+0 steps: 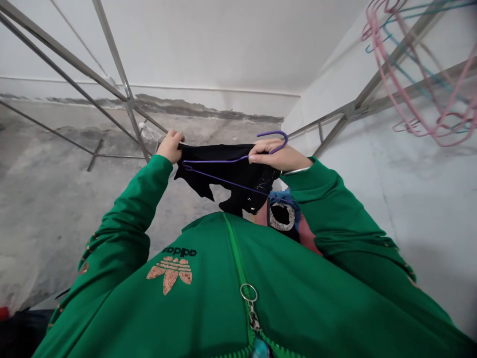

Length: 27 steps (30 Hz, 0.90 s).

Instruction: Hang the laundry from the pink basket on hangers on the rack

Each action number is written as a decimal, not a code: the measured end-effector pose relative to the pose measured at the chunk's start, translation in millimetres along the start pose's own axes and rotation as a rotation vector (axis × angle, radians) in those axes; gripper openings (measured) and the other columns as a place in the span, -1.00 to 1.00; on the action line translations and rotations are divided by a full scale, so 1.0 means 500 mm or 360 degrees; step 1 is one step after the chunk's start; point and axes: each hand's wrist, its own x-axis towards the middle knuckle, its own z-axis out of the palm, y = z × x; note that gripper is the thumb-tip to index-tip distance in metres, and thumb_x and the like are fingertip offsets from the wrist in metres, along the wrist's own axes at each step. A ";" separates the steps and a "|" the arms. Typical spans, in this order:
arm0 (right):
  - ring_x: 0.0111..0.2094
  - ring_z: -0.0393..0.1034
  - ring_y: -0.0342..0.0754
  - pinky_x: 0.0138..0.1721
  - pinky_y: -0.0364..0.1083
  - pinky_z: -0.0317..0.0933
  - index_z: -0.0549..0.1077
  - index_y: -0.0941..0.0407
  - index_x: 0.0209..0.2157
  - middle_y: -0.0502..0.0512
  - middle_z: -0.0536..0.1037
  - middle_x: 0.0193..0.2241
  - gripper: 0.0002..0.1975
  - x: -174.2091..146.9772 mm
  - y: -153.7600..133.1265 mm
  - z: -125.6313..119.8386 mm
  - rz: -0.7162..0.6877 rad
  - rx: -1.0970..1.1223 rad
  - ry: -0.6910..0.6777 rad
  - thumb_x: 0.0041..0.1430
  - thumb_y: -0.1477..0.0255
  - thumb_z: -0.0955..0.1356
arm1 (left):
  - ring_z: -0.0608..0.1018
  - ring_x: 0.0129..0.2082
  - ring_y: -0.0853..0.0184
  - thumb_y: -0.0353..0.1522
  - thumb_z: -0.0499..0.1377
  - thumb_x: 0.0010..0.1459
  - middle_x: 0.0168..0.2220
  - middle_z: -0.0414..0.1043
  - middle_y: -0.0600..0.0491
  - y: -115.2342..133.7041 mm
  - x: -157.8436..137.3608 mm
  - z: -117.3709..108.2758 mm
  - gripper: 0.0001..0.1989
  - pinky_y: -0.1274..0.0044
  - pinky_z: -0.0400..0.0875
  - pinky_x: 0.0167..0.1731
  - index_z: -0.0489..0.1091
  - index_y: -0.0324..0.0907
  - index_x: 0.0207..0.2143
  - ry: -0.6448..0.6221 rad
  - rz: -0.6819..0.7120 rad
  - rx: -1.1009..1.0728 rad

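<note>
A black garment (219,153) is stretched between my two hands, its lower edge hanging uneven and partly shiny. What kind of garment it is, I cannot make out. My left hand (171,145) is closed on its left upper corner. At the right upper edge, my right hand (278,154) pinches the cloth together with a purple clothes hanger (216,161). The hanger lies across the near side of the cloth, with its hook curving up over my right hand and one end pointing towards my left hand.
Metal rack bars (128,102) stand at the left, and another metal frame (346,112) runs along the right wall. Pink hangers (421,119) and blue ones hang at the upper right. Below my right forearm are piled clothes (285,199) by something pink. Concrete floor (48,184) lies left.
</note>
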 end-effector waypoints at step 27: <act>-0.28 0.40 0.01 -0.13 0.00 0.31 0.47 0.07 -0.51 0.07 0.54 -0.42 -0.74 -0.009 0.044 0.046 0.0240 -0.0106 0.0256 0.10 0.22 0.29 | 0.41 0.06 0.07 -0.44 0.04 0.14 -0.01 0.37 -0.16 0.164 -0.014 -0.007 -0.62 0.27 0.33 0.05 0.46 -0.20 -0.01 -0.0004 0.0206 0.0164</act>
